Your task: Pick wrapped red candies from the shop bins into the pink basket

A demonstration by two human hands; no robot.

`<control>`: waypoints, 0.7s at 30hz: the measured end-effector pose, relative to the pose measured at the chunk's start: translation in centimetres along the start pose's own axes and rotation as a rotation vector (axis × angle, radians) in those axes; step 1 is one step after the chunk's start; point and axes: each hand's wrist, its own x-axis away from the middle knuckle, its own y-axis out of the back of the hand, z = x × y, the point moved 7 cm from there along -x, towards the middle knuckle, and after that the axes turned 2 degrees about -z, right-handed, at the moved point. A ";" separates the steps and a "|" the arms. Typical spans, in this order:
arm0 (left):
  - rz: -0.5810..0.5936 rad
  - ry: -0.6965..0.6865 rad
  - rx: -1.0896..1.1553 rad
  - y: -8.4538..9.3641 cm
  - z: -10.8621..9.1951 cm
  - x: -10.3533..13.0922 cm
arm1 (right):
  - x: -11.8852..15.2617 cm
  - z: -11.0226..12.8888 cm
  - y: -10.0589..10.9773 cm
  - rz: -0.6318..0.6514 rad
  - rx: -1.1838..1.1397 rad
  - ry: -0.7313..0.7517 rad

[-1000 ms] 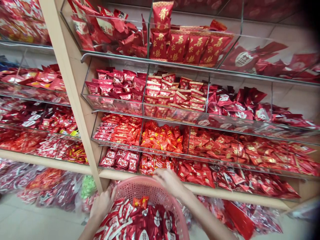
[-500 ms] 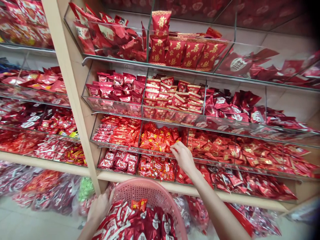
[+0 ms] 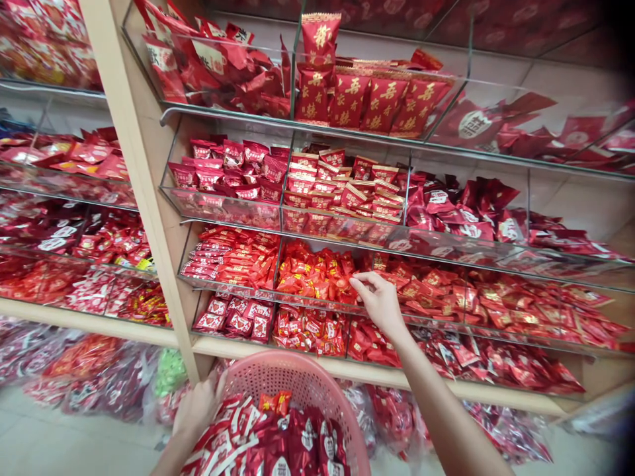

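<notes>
My left hand (image 3: pixel 198 406) is closed on the left side of the rim of a pink perforated basket (image 3: pixel 342 396). Inside the basket lie red-and-white striped packets (image 3: pixel 225 430), dark red packets (image 3: pixel 307 436) and a few orange-red candies (image 3: pixel 275 402). My right hand (image 3: pixel 381 307) reaches to the third shelf, its fingers partly curled but apart, with nothing visible in them. Its fingertips are at the right edge of a bin of orange-red wrapped candies (image 3: pixel 315 271), beside a bin of red packets (image 3: pixel 417 284). Whether they touch a candy I cannot make out.
Clear dividers and front panels (image 3: pixel 347 238) split the shelves into bins of red packets. A wooden upright (image 3: pixel 133 158) separates a second rack on the left. Plastic bags of packets (image 3: pixel 94 377) lie on the floor below, one of them green (image 3: pixel 171 373).
My right hand has moved a little to the right, from over the orange-red candies to the edge of their bin. The left hand and basket have hardly moved.
</notes>
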 end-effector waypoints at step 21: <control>-0.057 0.191 0.250 0.8 0.9 0.4 | 12.9 1.4 -8.9 0.306 -0.020 0.299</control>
